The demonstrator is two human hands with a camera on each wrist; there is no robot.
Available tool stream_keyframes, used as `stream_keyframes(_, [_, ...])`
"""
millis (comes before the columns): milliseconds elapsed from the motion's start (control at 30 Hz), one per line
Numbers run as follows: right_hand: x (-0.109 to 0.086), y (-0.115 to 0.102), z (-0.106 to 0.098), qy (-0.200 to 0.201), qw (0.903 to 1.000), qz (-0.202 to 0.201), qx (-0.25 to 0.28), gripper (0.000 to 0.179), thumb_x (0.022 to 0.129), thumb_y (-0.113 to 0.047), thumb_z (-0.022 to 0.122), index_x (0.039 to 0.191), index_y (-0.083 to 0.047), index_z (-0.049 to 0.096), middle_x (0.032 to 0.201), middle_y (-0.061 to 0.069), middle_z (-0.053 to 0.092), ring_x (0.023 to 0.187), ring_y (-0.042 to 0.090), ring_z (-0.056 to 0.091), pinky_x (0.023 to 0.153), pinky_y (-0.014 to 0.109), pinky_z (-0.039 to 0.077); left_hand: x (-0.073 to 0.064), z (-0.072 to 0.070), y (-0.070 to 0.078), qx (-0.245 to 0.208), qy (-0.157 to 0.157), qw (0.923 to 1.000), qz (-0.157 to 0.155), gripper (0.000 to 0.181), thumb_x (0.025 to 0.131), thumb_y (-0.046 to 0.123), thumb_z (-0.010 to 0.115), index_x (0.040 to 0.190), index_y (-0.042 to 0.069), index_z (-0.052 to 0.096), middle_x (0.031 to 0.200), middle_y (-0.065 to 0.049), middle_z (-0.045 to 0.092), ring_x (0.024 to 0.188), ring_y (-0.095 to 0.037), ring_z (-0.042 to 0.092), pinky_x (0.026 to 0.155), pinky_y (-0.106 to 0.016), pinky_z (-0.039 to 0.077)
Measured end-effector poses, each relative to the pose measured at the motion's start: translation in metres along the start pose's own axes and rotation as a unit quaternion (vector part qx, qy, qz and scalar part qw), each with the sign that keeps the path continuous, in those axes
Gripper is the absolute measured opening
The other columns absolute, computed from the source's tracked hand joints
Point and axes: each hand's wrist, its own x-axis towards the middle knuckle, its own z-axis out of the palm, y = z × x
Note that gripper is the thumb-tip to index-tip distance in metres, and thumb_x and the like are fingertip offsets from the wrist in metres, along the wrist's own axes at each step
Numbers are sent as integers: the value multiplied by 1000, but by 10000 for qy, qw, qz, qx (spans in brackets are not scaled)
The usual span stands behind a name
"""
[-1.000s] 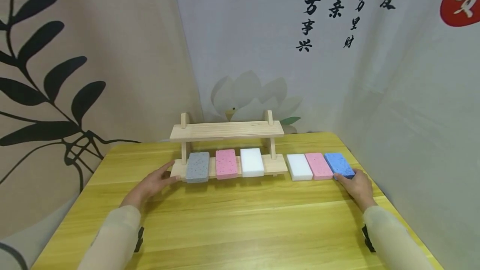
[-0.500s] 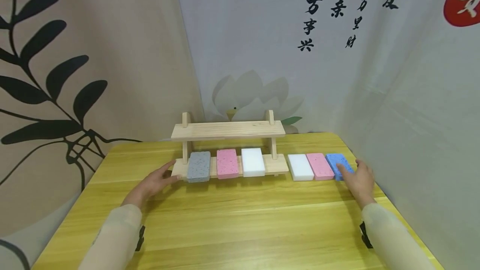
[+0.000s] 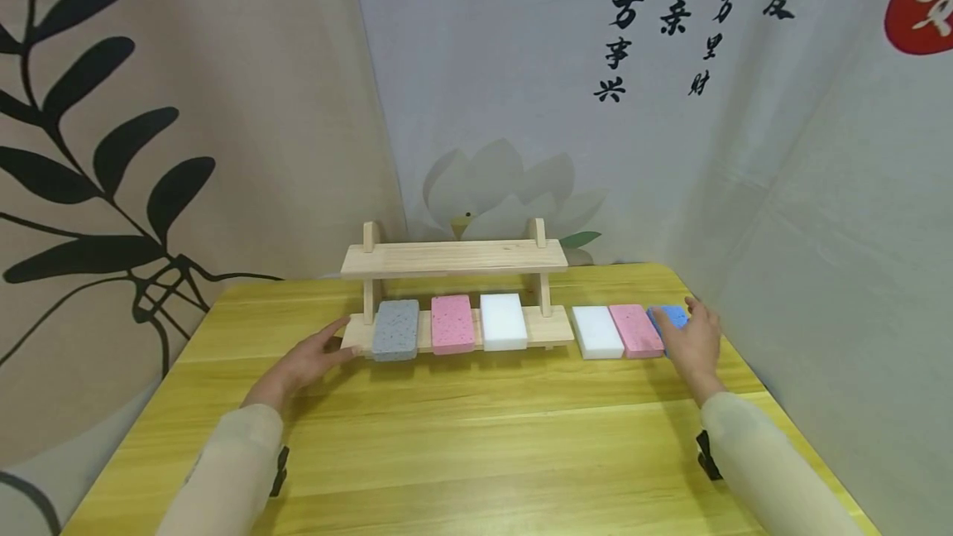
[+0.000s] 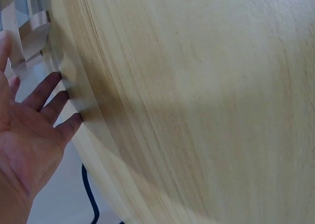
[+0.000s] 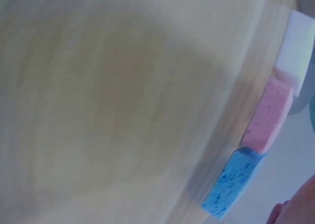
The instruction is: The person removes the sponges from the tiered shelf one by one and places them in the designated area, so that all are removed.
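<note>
I am watching my left hand [image 3: 308,361] resting, fingers relaxed, at the left end of the wooden shelf [image 3: 454,257]. Right of the shelf, my right hand [image 3: 692,346] is reaching, fingers parted, over the blue sponge [image 3: 674,315], contact unclear; it is lying on the tabletop [image 3: 484,445] beside a pink sponge [image 3: 636,331]. A gray sponge [image 3: 395,330] is sitting on the shelf's lower board [image 3: 549,325].

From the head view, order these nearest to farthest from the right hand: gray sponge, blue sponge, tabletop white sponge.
1. Blue sponge: partly behind the right hand.
2. Tabletop white sponge: farther left.
3. Gray sponge: leftmost, on the lower shelf.
</note>
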Motion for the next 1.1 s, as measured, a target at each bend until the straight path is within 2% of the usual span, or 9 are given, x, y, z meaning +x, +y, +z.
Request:
stream_keyframes(300, [4,-30,12,-54,9987,-418,296,85,97,-54,56,153,3,28,147,27,32,130,44,38,104,58,36,-1,-1,-2,57,1,10000,-15,91,95,59,57,161,19,10,155,-32,26,140,-51,25,107,-67,28])
stream_keyframes(500, [4,-54,26,-319,9968,-663,304,86,96,-55,57,152,2,29,149,26,31,130,42,39,104,56,37,-3,0,0,94,7,10000,7,88,97,56,57,161,17,11,152,-33,30,139,-52,28,106,-66,30])
stream_keyframes(667, [-2,-67,41,-930,9912,-859,397,87,95,-54,60,156,-2,24,152,24,30,133,41,37,105,56,37,-2,-1,0,145,33,9999,33,87,97,54,56,161,16,12,153,-33,29,139,-52,27,107,-67,27])
stream_keyframes(900, [-16,-69,63,-1999,9740,-1048,218,94,92,-51,68,156,-1,21,152,22,33,132,40,41,103,56,40,0,-1,-1,86,16,9999,60,88,96,56,57,161,17,12,153,-33,28,139,-53,26,107,-67,28])
stream_keyframes(1100, [-21,-65,77,-2441,9641,-1034,131,96,87,-51,73,155,-1,26,148,18,40,128,36,45,101,53,43,0,1,-2,38,95,9998,152,89,97,56,56,161,13,11,152,-34,30,138,-52,30,106,-66,30])
